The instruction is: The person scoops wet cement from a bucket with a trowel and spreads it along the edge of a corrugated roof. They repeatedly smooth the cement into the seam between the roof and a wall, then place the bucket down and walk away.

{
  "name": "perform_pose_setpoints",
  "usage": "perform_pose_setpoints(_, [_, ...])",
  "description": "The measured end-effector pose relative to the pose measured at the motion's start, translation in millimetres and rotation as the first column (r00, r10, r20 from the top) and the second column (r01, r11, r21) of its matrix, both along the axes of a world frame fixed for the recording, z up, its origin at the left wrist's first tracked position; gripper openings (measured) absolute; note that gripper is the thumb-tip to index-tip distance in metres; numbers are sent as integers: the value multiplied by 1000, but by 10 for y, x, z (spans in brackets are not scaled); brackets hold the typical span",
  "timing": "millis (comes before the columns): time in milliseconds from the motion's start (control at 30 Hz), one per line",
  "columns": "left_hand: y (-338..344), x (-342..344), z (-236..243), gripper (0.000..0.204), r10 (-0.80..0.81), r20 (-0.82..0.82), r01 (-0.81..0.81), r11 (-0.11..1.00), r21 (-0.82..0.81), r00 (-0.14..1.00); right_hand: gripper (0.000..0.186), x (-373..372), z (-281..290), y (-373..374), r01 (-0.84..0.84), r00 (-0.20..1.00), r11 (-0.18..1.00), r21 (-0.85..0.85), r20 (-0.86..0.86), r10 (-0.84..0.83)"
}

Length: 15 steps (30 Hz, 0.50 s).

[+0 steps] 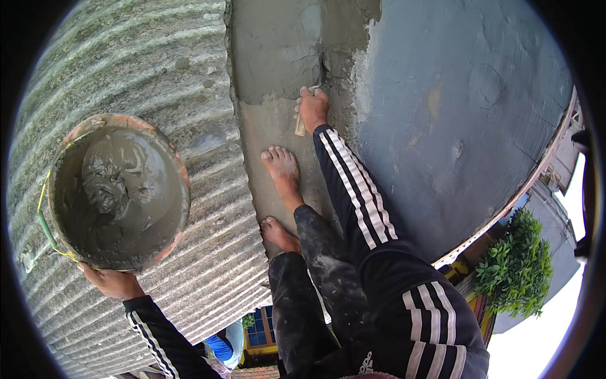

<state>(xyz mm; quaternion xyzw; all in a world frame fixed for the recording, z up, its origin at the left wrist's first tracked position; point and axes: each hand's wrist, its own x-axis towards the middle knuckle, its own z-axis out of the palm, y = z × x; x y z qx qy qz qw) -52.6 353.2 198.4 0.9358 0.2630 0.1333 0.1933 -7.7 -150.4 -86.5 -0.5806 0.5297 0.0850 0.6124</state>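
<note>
On the left, a round bucket [182, 165] with orange showing at its rim rests on the corrugated roof. Wet grey mortar [142, 180] lies inside it, swirled in the middle. My left hand [115, 283] grips the bucket's near edge, close to the end of its green and yellow handle [47, 230]. Farther up, my right hand [314, 109] is closed round the wooden handle of a trowel [300, 124]. The trowel's blade is mostly hidden past my fingers, by the corner where smooth wet mortar [278, 54] covers the far part of a narrow ledge.
My bare feet [282, 165] stand on the ledge's rougher near part. Corrugated roofing [208, 183] borders it on the left, and a grey plastered surface [454, 126] curves along the right. Below the edges show a leafy tree [517, 265] and someone in blue [221, 346].
</note>
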Motion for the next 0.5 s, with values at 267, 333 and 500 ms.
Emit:
perform_pose_setpoints(267, [-15, 95, -52, 57, 40, -12, -41, 992, -122, 999, 18, 142, 748, -86, 111, 989, 994, -4, 98, -110])
perform_pose_setpoints(333, [-137, 156, -56, 58, 185, 114, -131, 919, -372, 976, 18, 167, 942, -145, 112, 981, 993, 34, 154, -116])
perform_pose_setpoints(500, [-248, 206, -35, 62, 190, 138, -140, 941, -308, 972, 19, 17, 1317, -67, 110, 978, 994, -18, 182, -105])
